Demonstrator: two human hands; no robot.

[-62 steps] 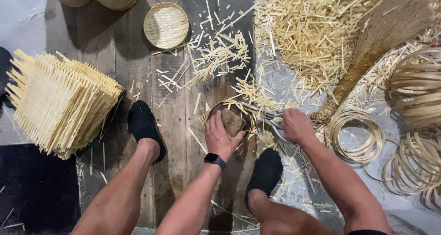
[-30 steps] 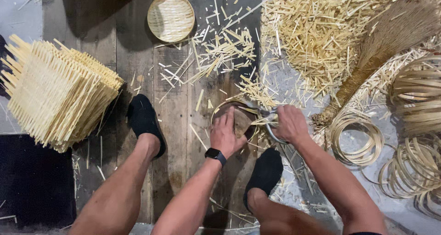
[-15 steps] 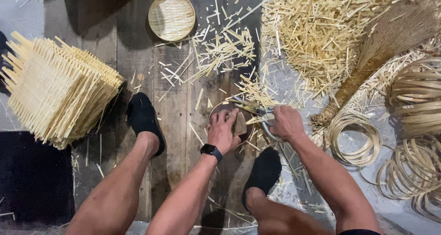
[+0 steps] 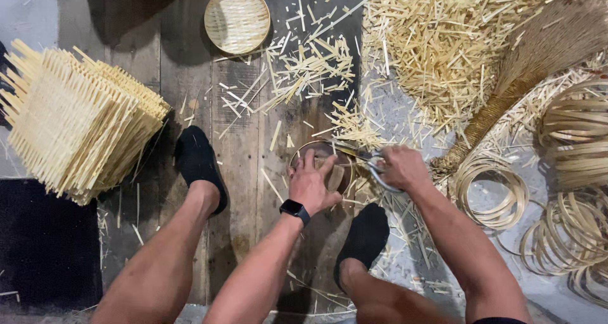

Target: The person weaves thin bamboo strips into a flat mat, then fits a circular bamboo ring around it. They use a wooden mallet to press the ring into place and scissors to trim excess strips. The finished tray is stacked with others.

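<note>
My left hand presses down flat on a small round woven bamboo basket lying on the wooden floor between my feet. A black watch sits on that wrist. My right hand grips scissors, whose blades point left to the basket's rim, where loose strip ends stick out. A heap of cut bamboo strips lies just beyond the basket.
A stack of square woven bamboo mats stands at the left. A finished round basket lies at the top. A big pile of bamboo offcuts, a broom and coiled bamboo rings fill the right.
My left hand has shifted on the basket and turned it a little. The right hand with the scissors has stayed at the rim, moving slightly left.
</note>
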